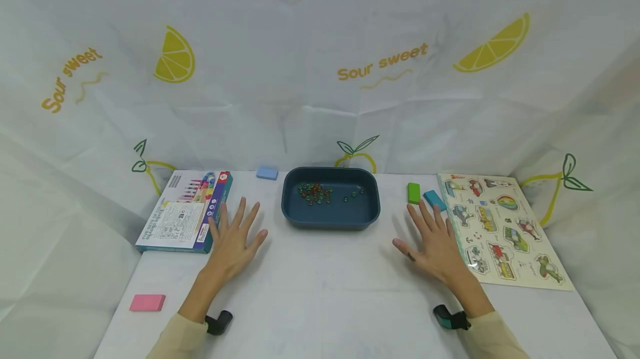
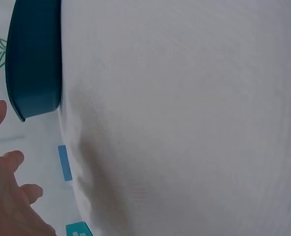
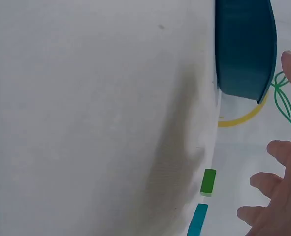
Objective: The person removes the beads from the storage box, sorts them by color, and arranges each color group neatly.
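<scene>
My left hand (image 1: 232, 245) is held with fingers spread beside the boxed set (image 1: 182, 214) with crayons pictured on it, holding nothing. Fingers spread as well, my right hand (image 1: 435, 245) hovers near the left edge of the sticker-like picture board (image 1: 505, 231), its fingertips close to a green block (image 1: 413, 193) and a teal block (image 1: 434, 200). Between and beyond both hands stands a dark blue tray (image 1: 330, 225). Small green and orange glass beads (image 1: 315, 192) lie inside it, mostly on the left. In both wrist views the tray's side (image 2: 34, 59) shows past the fingers.
A light blue block (image 1: 267, 173) lies left of the tray at the back. Toward the front left is a pink block (image 1: 147, 302). A white cloth (image 1: 320, 292) covers the table, and a printed curtain (image 1: 320, 70) rises behind it.
</scene>
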### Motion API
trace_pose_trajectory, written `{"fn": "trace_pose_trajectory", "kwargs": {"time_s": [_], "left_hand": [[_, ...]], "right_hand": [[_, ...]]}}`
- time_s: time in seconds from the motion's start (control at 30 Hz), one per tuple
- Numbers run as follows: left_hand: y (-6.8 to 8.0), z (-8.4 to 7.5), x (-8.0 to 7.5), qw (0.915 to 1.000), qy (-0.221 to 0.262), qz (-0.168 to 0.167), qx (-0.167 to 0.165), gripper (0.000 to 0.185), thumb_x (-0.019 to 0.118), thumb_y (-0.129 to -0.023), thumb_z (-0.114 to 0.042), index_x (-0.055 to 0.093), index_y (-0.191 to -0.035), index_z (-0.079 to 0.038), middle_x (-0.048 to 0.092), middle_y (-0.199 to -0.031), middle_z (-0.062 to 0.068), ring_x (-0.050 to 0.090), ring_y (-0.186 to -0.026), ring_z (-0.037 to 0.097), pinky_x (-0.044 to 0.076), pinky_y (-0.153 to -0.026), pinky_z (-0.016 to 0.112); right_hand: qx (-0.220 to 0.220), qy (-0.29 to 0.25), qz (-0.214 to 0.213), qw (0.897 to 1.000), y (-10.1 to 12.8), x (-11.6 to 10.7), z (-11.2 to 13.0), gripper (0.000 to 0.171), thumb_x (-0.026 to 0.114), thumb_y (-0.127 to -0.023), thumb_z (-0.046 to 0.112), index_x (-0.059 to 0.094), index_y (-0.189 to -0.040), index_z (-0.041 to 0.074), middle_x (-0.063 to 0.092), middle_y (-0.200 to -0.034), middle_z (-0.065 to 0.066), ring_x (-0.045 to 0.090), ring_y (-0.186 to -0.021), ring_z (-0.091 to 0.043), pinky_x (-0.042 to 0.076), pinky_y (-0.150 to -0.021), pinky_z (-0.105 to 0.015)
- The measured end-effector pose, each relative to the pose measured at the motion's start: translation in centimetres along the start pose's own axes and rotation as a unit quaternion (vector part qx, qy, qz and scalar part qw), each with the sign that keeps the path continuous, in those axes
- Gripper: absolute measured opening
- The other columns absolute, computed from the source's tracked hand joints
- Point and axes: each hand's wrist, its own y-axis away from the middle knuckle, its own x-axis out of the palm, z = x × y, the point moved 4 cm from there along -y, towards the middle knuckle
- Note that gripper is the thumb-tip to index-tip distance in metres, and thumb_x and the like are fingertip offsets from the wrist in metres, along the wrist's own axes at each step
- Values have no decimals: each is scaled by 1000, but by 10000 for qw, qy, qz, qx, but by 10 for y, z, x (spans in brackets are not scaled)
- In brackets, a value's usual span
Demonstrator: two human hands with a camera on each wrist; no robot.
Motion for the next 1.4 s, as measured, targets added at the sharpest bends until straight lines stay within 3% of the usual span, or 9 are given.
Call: {"fn": "trace_pose_trajectory", "kwargs": {"time_s": [0.17, 0.37, 0.47, 0.53, 0.7, 0.9, 1.13, 1.27, 1.4], "left_hand": [[-6, -3, -2, 9985, 533, 91, 94, 77, 56, -105, -51, 24, -170, -26, 12, -180, 15, -3, -163, 58, -8, -124, 82], [-19, -5, -3, 9880, 1523, 193, 168, 74, 55, -108, -47, 24, -170, -23, 24, -178, 11, 14, -165, 48, 11, -130, 75], [-28, -7, -1, 9771, 2102, 248, 219, 72, 58, -108, -43, 27, -170, -22, 29, -176, 9, 22, -164, 42, 21, -130, 69], [-36, -8, 1, 9653, 2581, 270, 298, 70, 60, -108, -38, 29, -169, -19, 32, -175, 10, 27, -164, 40, 26, -130, 66], [-50, -11, 8, 9345, 3498, 396, 534, 66, 62, -108, -24, 34, -166, -9, 38, -172, 15, 32, -162, 39, 32, -128, 60], [-58, -19, 17, 9234, 3727, 641, 652, 67, 67, -106, -22, 37, -164, -9, 39, -171, 16, 36, -160, 39, 34, -129, 54], [-61, -23, 21, 9176, 3840, 730, 715, 67, 65, -107, -20, 35, -166, -12, 34, -174, 11, 33, -162, 36, 30, -131, 45], [-60, -23, 21, 9204, 3782, 765, 633, 65, 63, -107, -22, 36, -166, -16, 33, -175, 10, 31, -163, 35, 28, -133, 47], [-59, -24, 22, 9239, 3686, 871, 546, 64, 62, -108, -26, 36, -166, -20, 33, -175, 10, 29, -163, 34, 27, -134, 48]], "right_hand": [[-92, -507, -42, 9987, -10, -9, 4, 92, 72, -95, 53, 31, -168, 15, 25, -175, -25, 17, -160, -58, 20, -121, -83], [-179, -1447, -1, 9893, -33, -24, 20, 83, 73, -98, 40, 34, -167, 14, 31, -173, -22, 30, -158, -53, 29, -121, -79], [-299, -1725, -98, 9845, -47, -30, 30, 76, 73, -100, 33, 39, -164, 11, 42, -168, -23, 43, -152, -50, 41, -118, -72], [-394, -1940, -77, 9802, -58, -33, 38, 71, 73, -100, 30, 43, -162, 9, 48, -164, -22, 50, -147, -47, 48, -116, -66], [-471, -2609, 371, 9635, -89, -34, 55, 64, 70, -104, 30, 46, -159, 9, 55, -159, -19, 57, -143, -42, 55, -111, -58], [-557, -3199, 878, 9417, -127, -31, 77, 52, 68, -105, 25, 55, -152, 5, 65, -146, -20, 67, -131, -41, 59, -103, -58], [-394, -3600, 1612, 9181, -164, -12, 103, 48, 68, -105, 21, 59, -146, -2, 72, -134, -24, 72, -120, -40, 59, -101, -62], [-554, -3288, 1772, 9260, -179, -1, 115, 42, 70, -103, 16, 65, -139, -5, 75, -125, -24, 73, -112, -45, 62, -93, -59], [-700, -2665, 1987, 9405, -188, 12, 120, 35, 70, -101, 13, 70, -132, -5, 78, -117, -22, 76, -100, -41, 66, -79, -44]]}}
